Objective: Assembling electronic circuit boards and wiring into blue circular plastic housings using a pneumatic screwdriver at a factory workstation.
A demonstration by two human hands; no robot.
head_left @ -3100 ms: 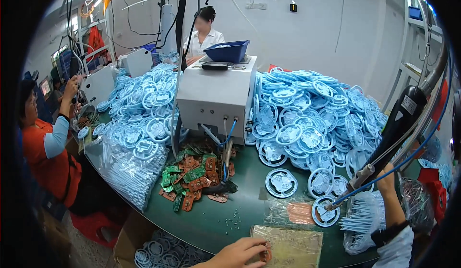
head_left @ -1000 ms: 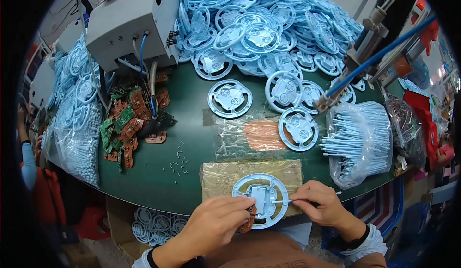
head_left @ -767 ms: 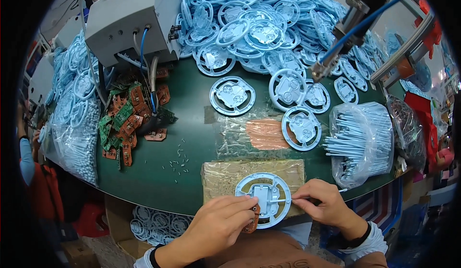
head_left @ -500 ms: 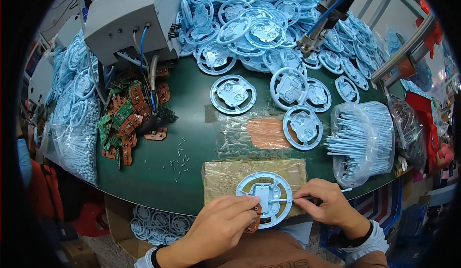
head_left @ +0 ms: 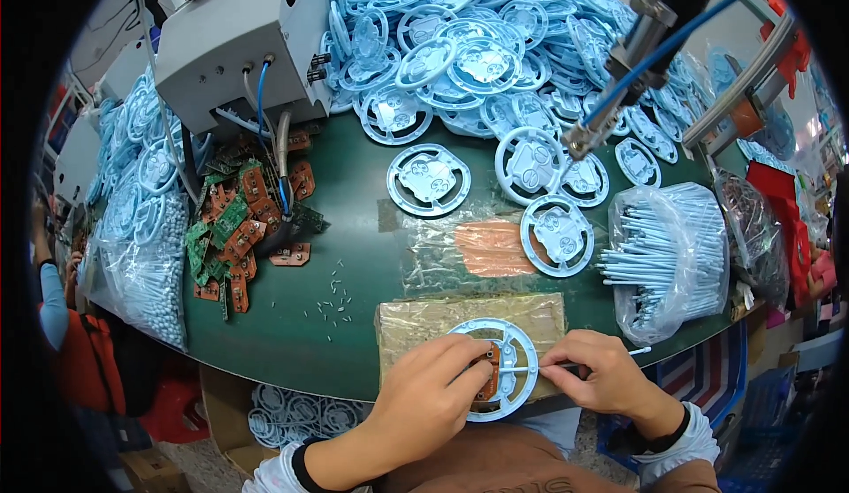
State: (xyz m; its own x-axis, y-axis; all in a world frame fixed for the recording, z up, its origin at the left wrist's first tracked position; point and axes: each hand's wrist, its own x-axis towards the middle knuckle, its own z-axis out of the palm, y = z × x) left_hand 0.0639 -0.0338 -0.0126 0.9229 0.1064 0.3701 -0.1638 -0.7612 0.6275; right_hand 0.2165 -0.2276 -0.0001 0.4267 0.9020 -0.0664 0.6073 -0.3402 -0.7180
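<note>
- Loose blue wheels [head_left: 482, 67] pile up beyond, a hanging tool [head_left: 652, 17] blocking some.
- The nearest wheel [head_left: 528, 348] overlaps a taped block [head_left: 411, 323], the right hand [head_left: 597, 369] pinching a stick [head_left: 640, 350] at its rim.
- The left hand [head_left: 433, 385] half hides a brown board [head_left: 493, 376] there; its grip I can't tell.

We've a lt. blue plastic wheel [head_left: 529, 349], approx. flat, at 5 o'clock in view; an orange-brown PCB [head_left: 493, 380] is over its middle, partly hidden by our L hand [head_left: 433, 387]. A thin lt. blue stick [head_left: 640, 351], pinched in our R hand [head_left: 592, 369], meets the rim at 3 o'clock.
</note>
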